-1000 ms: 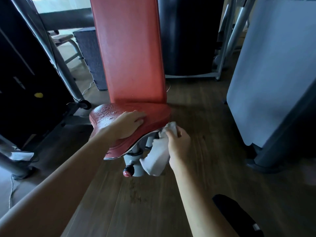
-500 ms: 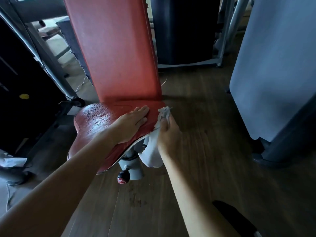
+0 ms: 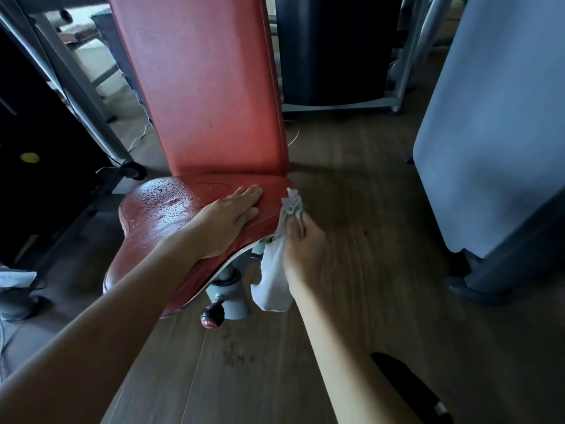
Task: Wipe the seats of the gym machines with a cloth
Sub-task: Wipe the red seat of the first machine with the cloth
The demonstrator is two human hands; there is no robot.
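**Cloth at the edge of the red seat**

The red seat [image 3: 159, 221] of the machine stood low in front of the person, its padded surface tilted down toward them, with the tall red backrest [image 3: 208, 87] rising straight behind it. Droplets [image 3: 165, 200] beaded the far left part of the seat, close to where it met the backrest.

The left hand [image 3: 226, 218] lay flat on the right half of the seat, palm down, fingers straight and together, pointing toward the seat's right rear corner. It held nothing.

The right hand [image 3: 302, 243] was at the seat's right edge, its fingers curled tight around a pale cloth [image 3: 273, 280]. A crumpled tuft of the cloth stuck up above the fingers and touched the rim of the seat, while the longer end hung loose below the hand, just beside the grey post [image 3: 234, 301] under the seat. I could not tell whether the hanging end touched the post.

A black-and-red knob [image 3: 212, 316] jutted from the post near the front of the seat. The floor [image 3: 351, 194] was dark wood plank. A large grey panel [image 3: 489, 117] of another machine stood well off to the right, and dark metal frames filled the left side.
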